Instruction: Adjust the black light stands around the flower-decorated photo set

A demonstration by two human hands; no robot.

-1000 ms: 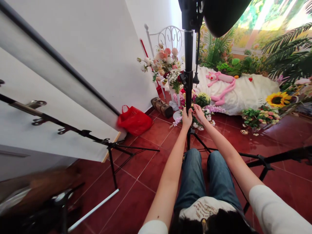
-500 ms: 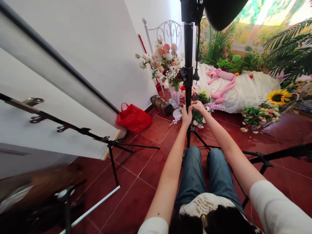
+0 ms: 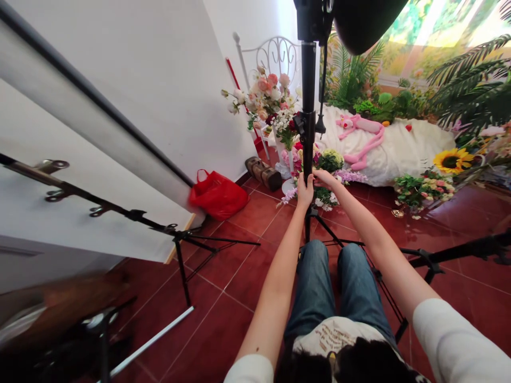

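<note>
In front of me rises a black light stand [image 3: 308,80], upright on its legs, with a dark lamp head [image 3: 365,24] at the top. Low on its pole, my left hand [image 3: 305,190] is closed around the tube. My right hand [image 3: 325,180] is pinched at the right side of the pole, level with the left; what its fingers hold is hidden. Above both hands is a black knob clamp [image 3: 305,126] on the pole. A power plug [image 3: 320,124] dangles beside it on a cord.
Artificial flowers [image 3: 268,91] and a white-draped bed with a pink plush toy [image 3: 369,127] lie beyond. A red bag [image 3: 219,196] sits by the wall on the left. Tripod legs [image 3: 181,268] stand left; another black stand [image 3: 459,255] crosses the right. A white rod [image 3: 151,340] lies on the tiles.
The view has shifted very slightly. Both hands stay at the same place on the pole, with the right fingers a little changed in position.
</note>
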